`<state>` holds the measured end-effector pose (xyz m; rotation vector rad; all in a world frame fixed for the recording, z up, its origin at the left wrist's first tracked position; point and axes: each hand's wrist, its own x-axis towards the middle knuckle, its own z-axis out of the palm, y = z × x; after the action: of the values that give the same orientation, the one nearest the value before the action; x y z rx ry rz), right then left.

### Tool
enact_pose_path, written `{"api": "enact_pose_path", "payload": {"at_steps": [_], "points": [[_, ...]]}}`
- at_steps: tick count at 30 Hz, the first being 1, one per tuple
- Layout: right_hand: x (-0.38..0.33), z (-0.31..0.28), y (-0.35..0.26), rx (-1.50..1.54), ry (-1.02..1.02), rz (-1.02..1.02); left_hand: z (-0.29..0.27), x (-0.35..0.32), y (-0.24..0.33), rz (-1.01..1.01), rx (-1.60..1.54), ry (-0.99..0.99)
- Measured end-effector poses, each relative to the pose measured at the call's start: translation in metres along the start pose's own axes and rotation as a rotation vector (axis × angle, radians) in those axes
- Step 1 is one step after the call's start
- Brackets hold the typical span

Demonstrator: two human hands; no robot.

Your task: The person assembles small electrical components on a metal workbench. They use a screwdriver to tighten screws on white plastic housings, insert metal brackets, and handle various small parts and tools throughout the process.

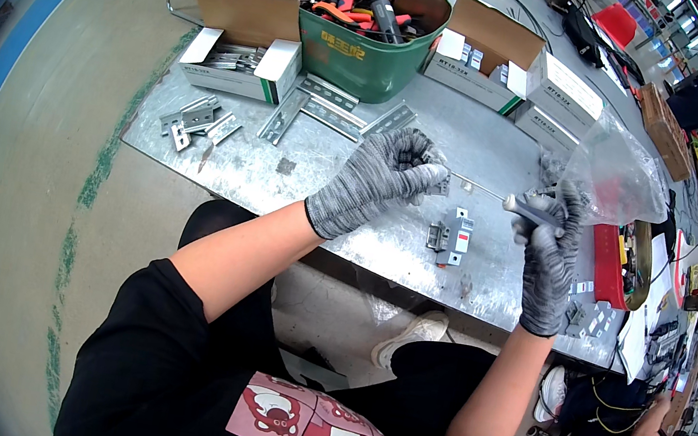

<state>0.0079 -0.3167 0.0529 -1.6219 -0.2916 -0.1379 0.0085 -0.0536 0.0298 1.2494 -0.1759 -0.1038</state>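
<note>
Both my hands wear grey knitted gloves and are raised over the metal workbench (246,173). My right hand (552,252) is closed round the dark handle of a screwdriver (531,212), whose thin shaft points left toward my other hand. My left hand (379,177) is closed, its thumb and fingers pinching a small metallic piece (440,182) near the screwdriver's tip. Fingers hide most of that piece, so its kind cannot be made out. Between and below my hands, a grey rail-mount module (458,236) with a small metal bracket at its left side rests on the bench.
Slotted metal rails (330,109) lie beyond my left hand, with short rail pieces (199,121) farther left. Behind them stand an open carton (229,80), a green tool bin (348,56) and another carton (473,82). A clear plastic bag (619,176) and red bin (608,271) are right.
</note>
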Motion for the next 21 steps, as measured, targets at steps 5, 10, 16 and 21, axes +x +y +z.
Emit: {"api": "enact_pose_path", "payload": {"at_steps": [5, 10, 16, 21], "points": [[-0.002, 0.007, -0.004, 0.268, -0.058, 0.063, 0.001, -0.002, 0.0, -0.014, 0.052, -0.011], [0.001, -0.005, 0.002, 0.216, -0.087, -0.013, 0.003, 0.0, -0.006, -0.01, 0.039, -0.004], [-0.003, -0.008, 0.006, 0.492, 0.018, 0.126, 0.004, 0.0, -0.004, -0.034, 0.004, -0.018], [-0.002, 0.007, -0.003, 0.578, -0.028, -0.093, 0.005, -0.002, -0.009, -0.033, -0.01, -0.042]]}}
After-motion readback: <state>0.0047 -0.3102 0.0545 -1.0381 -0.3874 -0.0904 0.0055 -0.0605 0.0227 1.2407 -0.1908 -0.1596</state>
